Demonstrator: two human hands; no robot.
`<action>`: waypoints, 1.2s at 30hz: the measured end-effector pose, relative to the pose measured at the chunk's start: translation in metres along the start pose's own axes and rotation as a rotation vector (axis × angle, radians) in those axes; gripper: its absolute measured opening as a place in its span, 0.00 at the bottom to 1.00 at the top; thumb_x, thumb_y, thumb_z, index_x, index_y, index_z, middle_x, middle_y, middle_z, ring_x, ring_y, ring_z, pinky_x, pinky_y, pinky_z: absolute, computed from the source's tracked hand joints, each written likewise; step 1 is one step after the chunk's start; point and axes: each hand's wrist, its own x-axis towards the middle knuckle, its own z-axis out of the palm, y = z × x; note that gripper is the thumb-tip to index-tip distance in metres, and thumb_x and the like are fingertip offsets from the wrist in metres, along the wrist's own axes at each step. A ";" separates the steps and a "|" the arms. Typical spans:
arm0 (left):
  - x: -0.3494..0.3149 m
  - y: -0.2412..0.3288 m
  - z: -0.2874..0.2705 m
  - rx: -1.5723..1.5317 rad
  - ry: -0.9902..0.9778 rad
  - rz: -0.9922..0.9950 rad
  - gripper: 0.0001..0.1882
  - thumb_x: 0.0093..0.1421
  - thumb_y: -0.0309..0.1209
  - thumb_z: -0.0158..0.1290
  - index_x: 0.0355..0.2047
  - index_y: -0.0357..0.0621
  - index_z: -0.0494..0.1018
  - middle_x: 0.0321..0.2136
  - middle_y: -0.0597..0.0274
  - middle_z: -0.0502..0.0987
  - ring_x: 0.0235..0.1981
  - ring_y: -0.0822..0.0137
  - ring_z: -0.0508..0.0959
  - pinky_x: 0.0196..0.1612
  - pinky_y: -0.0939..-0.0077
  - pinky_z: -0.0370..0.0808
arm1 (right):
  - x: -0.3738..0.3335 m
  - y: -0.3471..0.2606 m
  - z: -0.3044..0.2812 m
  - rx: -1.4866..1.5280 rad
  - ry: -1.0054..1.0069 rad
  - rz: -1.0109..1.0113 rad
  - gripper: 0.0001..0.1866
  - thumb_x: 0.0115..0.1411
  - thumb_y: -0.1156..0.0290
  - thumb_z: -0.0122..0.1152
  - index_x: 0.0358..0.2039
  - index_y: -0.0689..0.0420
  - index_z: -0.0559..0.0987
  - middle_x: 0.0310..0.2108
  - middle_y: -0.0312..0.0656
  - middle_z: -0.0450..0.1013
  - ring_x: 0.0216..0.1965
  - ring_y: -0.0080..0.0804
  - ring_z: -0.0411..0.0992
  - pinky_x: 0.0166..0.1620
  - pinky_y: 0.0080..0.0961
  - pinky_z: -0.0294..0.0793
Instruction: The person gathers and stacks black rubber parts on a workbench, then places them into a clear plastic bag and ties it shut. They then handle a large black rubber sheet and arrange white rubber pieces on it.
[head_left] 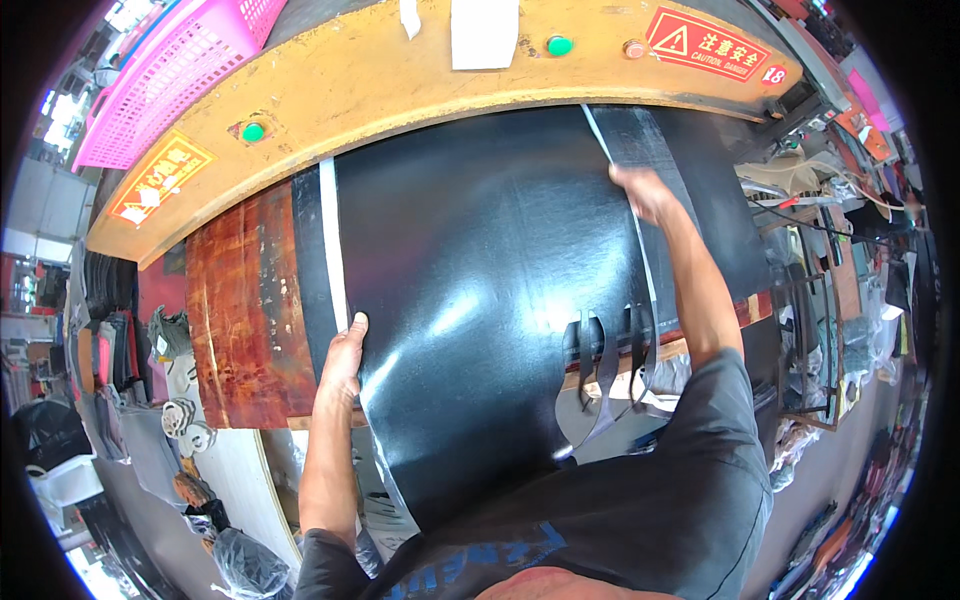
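A wide glossy black sheet [480, 260], leather-like with white-edged sides, runs from under the yellow machine beam down to my body. My left hand [345, 355] grips its left edge, thumb on top and the other fingers hidden beneath. Farther away, my right hand [648, 195] is closed on the sheet's right edge, near the beam. Long curved cut-out holes [605, 370] show in the sheet's lower right part, with thin strips left between them. Under the sheet lies a dark work surface [710, 220].
The yellow beam [380, 70] crosses the far side, with green buttons [559, 46] and a red warning label [710, 45]. A pink basket [185, 80] sits at its left. A worn reddish-brown board [245, 310] lies left of the sheet. A metal rack [825, 340] stands at right.
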 end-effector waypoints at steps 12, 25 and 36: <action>0.095 0.085 0.017 0.368 0.123 0.174 0.40 0.69 0.55 0.59 0.56 0.19 0.76 0.55 0.38 0.81 0.55 0.55 0.81 0.55 0.59 0.77 | 0.004 -0.019 0.015 -0.216 0.098 -0.113 0.13 0.68 0.67 0.68 0.45 0.65 0.85 0.38 0.44 0.84 0.33 0.31 0.81 0.38 0.31 0.82; 0.058 0.006 0.000 0.564 0.300 0.373 0.21 0.69 0.44 0.60 0.33 0.33 0.82 0.24 0.56 0.80 0.28 0.68 0.77 0.37 0.63 0.75 | 0.010 0.010 -0.013 -0.037 0.127 -0.146 0.07 0.70 0.74 0.62 0.33 0.62 0.78 0.25 0.39 0.75 0.21 0.25 0.71 0.23 0.27 0.72; 0.002 -0.023 0.023 0.717 0.303 0.241 0.22 0.68 0.44 0.60 0.39 0.32 0.81 0.30 0.44 0.84 0.35 0.57 0.84 0.44 0.61 0.78 | -0.131 0.055 0.025 -0.571 0.230 -0.196 0.19 0.65 0.60 0.66 0.50 0.59 0.86 0.46 0.58 0.82 0.53 0.58 0.79 0.57 0.46 0.79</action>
